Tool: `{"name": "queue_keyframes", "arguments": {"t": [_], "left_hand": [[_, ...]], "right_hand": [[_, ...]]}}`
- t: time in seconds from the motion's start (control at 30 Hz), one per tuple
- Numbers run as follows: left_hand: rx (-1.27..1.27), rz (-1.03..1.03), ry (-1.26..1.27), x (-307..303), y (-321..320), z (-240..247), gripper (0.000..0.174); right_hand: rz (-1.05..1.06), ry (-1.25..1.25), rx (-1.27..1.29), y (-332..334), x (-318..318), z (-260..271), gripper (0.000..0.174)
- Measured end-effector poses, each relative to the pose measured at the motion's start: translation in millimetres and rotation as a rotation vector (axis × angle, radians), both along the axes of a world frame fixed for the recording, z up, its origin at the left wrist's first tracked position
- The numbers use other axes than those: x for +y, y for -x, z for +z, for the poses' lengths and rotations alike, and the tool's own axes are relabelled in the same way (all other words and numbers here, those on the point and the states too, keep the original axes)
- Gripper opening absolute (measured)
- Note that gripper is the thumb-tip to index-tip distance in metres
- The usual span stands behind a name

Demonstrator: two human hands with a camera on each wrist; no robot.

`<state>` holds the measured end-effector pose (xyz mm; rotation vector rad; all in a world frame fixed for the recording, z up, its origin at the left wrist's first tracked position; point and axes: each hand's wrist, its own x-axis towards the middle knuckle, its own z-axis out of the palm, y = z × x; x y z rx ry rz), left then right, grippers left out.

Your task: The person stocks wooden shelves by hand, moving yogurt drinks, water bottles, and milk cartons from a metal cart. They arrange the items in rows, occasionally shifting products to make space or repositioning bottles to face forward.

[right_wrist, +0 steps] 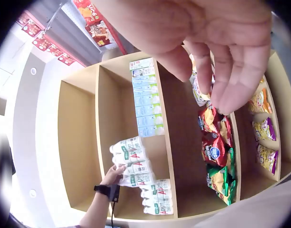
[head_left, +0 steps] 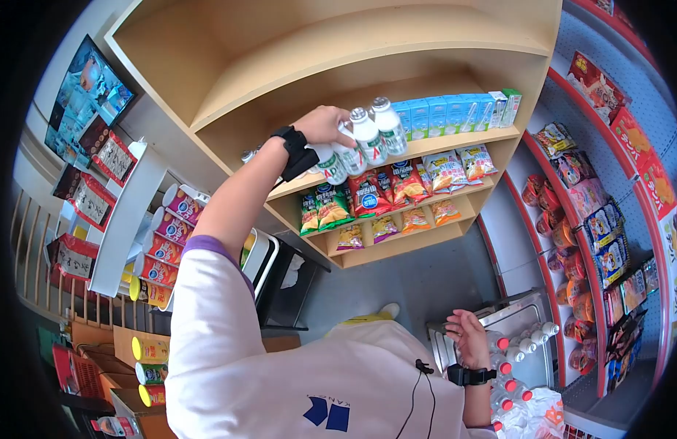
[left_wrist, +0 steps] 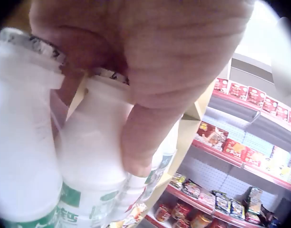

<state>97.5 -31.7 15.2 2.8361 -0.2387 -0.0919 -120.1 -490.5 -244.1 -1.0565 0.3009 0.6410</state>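
Observation:
My left hand (head_left: 325, 126) grips a pack of white bottles (head_left: 366, 137) with green lettering, at the edge of the shelf that bears blue cartons (head_left: 430, 117). In the left wrist view the thumb of the left hand (left_wrist: 150, 61) presses against a white bottle (left_wrist: 95, 142). The right wrist view shows the pack (right_wrist: 133, 161) tilted in that hand (right_wrist: 114, 175), beside more white bottles (right_wrist: 158, 197) standing on the shelf. My right hand (head_left: 468, 338) holds nothing, its fingers loosely bent, above a metal cart (head_left: 499, 316) low at the right.
Snack bags (head_left: 371, 194) fill the shelf below, with smaller bags (head_left: 415, 219) under them. Red-capped bottles (head_left: 508, 384) and white bottles (head_left: 537, 335) are by the cart. A red-edged rack (head_left: 565, 252) stands at the right; a white shelf (head_left: 126, 227) with chip cans is at the left.

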Motion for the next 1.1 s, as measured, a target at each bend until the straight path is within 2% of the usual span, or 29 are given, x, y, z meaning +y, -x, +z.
{"name": "queue_keyframes", "arguments": {"t": [0.4, 1.0, 1.1], "left_hand": [[0.082, 0.029, -0.106, 41.0, -64.9, -31.8, 0.056], [0.131, 0.095, -0.141, 60.9, -107.1, -60.4, 0.066], [0.129, 0.083, -0.187, 62.6, -109.9, -63.1, 0.060]], "right_hand": [[-0.168, 0.025, 0.036, 8.8, -14.6, -7.0, 0.025], [-0.263, 0.031, 0.060, 12.4, -9.1, -14.1, 0.023], [-0.282, 0.033, 0.077, 14.6, -7.5, -16.3, 0.022]]}}
